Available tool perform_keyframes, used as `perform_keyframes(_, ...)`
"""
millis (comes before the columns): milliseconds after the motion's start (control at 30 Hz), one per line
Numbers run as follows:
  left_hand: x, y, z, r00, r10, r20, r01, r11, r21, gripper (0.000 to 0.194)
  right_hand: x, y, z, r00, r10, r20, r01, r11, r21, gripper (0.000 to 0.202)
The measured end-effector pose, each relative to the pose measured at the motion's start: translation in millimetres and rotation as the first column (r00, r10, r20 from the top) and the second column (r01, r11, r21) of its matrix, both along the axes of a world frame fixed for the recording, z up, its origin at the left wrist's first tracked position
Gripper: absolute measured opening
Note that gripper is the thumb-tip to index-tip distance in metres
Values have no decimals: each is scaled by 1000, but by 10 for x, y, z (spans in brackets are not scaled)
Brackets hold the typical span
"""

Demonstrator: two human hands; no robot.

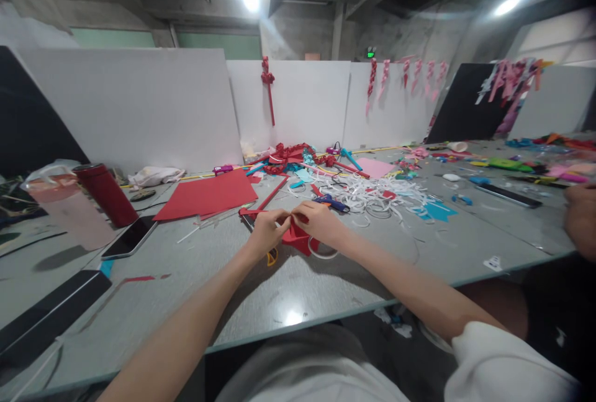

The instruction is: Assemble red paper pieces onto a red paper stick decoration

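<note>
Both of my hands meet over the near middle of the table, fingertips pinched on a folded red piece of paper or foam sheet (pixel 297 239). My left hand (pixel 267 232) grips its left upper edge, and my right hand (pixel 321 223) grips the edge just beside it. Fingers partly cover the fold. A curved white strip (pixel 325 256) lies under my right hand. By my left hand an orange-yellow handle (pixel 272 257) sticks out, with the rest of that tool hidden. Behind my right hand lies what looks like a dark blue glue gun (pixel 334 204).
Red sheets (pixel 209 194) lie to the left, with a phone (pixel 130 237), a red flask (pixel 106 194) and a pink bottle (pixel 69 209) beyond. White strip scraps (pixel 372 194) are heaped behind my hands. Another person's hand (pixel 581 219) rests at the right edge.
</note>
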State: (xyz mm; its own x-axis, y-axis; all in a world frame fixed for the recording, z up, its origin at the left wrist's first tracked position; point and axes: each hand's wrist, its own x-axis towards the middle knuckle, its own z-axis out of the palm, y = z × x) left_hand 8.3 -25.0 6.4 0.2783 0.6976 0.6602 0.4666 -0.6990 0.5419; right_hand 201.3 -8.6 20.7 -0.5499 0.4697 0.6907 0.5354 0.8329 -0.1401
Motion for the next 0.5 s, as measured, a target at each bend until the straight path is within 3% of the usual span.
perform_keyframes(233,1,5,-12,1000,-7,-19,7,1000,15,18,-12,13,1,1000,6,-14,-6,1000,-1,8)
perform_keyframes(500,30,-7,15,1000,-5,21,5,1000,17,15,-22,-23,53,989,23,-148,-37,995,-92,6)
